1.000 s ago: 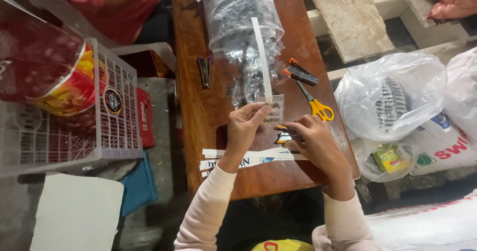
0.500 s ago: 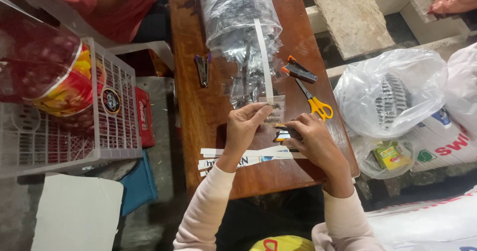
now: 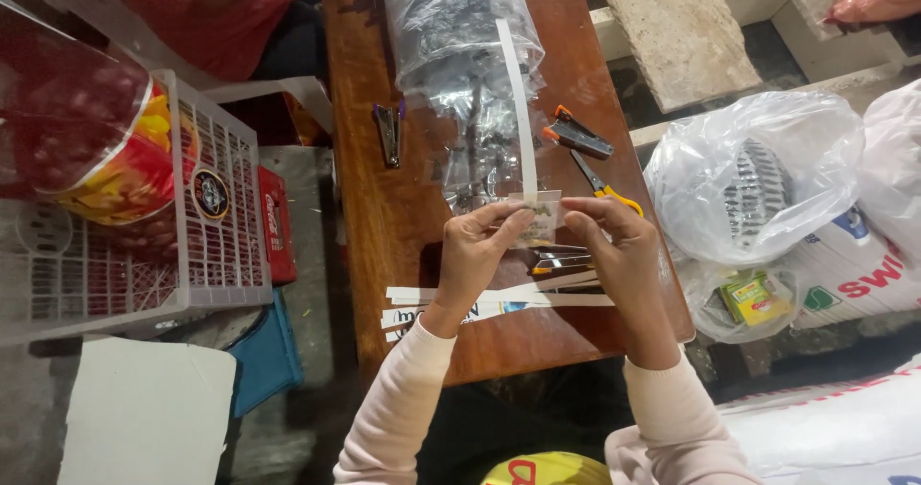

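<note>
Little has shifted: both hands stay on the small packet (image 3: 539, 209).
Left hand (image 3: 477, 252) and right hand (image 3: 619, 245) pinch its edges taut; scissors (image 3: 600, 184) lie at one o'clock.

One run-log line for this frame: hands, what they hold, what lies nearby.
left hand: pinches small clear packet | right hand: pinches same packet | nearby: paper strips, yellow-handled scissors, stapler | surface: wooden table

Bright even overhead light, soft glare on the glossy reddish-brown wooden counter (image 3: 384, 226) and clear crinkled plastic bags (image 3: 460, 34), dim floor edges, mild wide-angle bending, sharp centre.
</note>
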